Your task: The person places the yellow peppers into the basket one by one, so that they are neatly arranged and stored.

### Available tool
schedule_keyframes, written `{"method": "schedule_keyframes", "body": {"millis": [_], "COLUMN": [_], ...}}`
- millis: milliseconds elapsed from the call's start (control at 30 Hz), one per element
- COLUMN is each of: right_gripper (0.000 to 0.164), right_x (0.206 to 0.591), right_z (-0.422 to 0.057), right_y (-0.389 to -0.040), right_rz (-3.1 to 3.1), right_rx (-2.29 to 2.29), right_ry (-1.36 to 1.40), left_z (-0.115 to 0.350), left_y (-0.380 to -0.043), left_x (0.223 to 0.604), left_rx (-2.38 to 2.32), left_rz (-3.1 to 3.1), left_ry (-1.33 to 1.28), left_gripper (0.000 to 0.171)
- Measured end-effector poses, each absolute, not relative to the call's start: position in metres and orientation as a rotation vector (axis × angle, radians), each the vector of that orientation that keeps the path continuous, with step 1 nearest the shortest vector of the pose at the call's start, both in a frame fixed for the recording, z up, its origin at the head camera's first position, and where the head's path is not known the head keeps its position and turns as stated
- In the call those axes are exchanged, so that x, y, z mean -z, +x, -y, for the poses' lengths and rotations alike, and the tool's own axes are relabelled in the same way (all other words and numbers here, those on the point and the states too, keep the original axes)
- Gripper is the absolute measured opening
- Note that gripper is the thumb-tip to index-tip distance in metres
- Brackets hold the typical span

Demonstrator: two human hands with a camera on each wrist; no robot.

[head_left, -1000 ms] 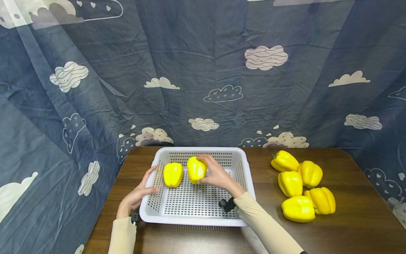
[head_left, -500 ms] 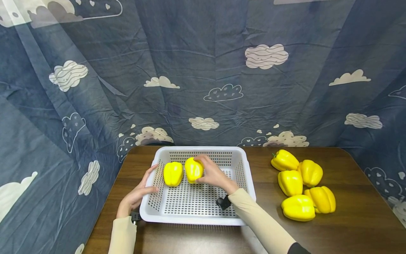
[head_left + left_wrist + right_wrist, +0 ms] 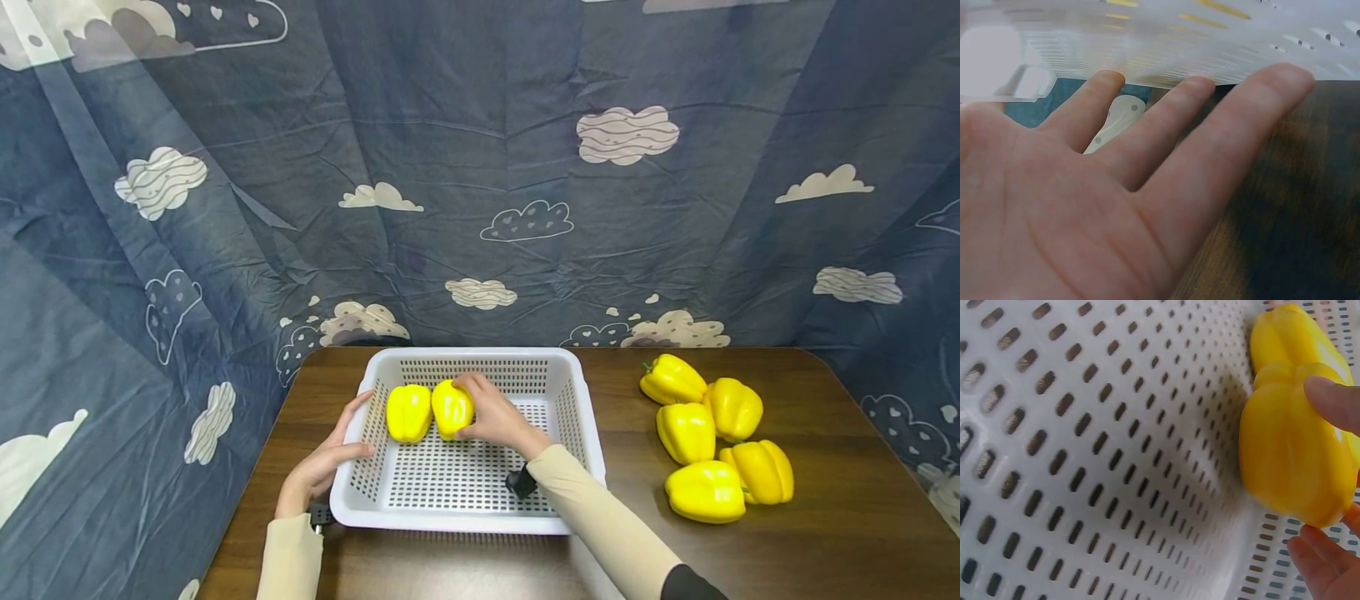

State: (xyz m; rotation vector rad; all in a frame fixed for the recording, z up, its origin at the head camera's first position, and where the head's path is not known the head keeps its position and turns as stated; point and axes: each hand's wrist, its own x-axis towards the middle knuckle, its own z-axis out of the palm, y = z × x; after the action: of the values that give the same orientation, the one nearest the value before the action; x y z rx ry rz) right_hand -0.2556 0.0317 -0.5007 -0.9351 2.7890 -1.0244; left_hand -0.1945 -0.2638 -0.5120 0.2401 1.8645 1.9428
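My right hand [image 3: 497, 417] grips a yellow bell pepper [image 3: 447, 410] inside the white perforated basket [image 3: 450, 522]. In the right wrist view its thumb [image 3: 1335, 400] presses one side of that pepper [image 3: 1291, 450], with fingertips at the other end. Left of it, close alongside, another yellow bell pepper [image 3: 408, 413] stands on the basket floor. My left hand [image 3: 324, 463] rests against the basket's left side, thumb at the rim. Seen from the left wrist, its fingers [image 3: 1210, 156] are straight and spread, tips at the outer wall.
On the wooden table [image 3: 615, 542], right of the basket, lie several more yellow bell peppers [image 3: 686, 434] in a cluster. A dark blue curtain [image 3: 465, 150] with cloud prints hangs behind the table and along its left side.
My right hand has moved the gripped bell pepper leftward and slightly down, up beside the other one in the basket. The left hand has stayed in place at the basket.
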Motion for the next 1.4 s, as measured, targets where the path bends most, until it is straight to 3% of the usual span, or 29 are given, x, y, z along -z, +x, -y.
{"method": "schedule_keyframes", "body": {"millis": [767,1400], "right_gripper": [0.073,0.064], "right_x": [0.5,0.456], "right_z": [-0.029,-0.048], "right_y": [-0.253,-0.237], "right_rz": [-2.804,-2.807], "right_rx": [1.005,1.246], "right_ry": [-0.875,-0.897], "left_z": [0.262,0.262], "left_y": [-0.194,-0.193], "left_x": [0.511,0.51], "left_rx": [-1.95,-1.95], "left_rz": [-1.858,-1.852], "left_ry": [0.199,0.214], "left_gripper": [0.088,0.088]}}
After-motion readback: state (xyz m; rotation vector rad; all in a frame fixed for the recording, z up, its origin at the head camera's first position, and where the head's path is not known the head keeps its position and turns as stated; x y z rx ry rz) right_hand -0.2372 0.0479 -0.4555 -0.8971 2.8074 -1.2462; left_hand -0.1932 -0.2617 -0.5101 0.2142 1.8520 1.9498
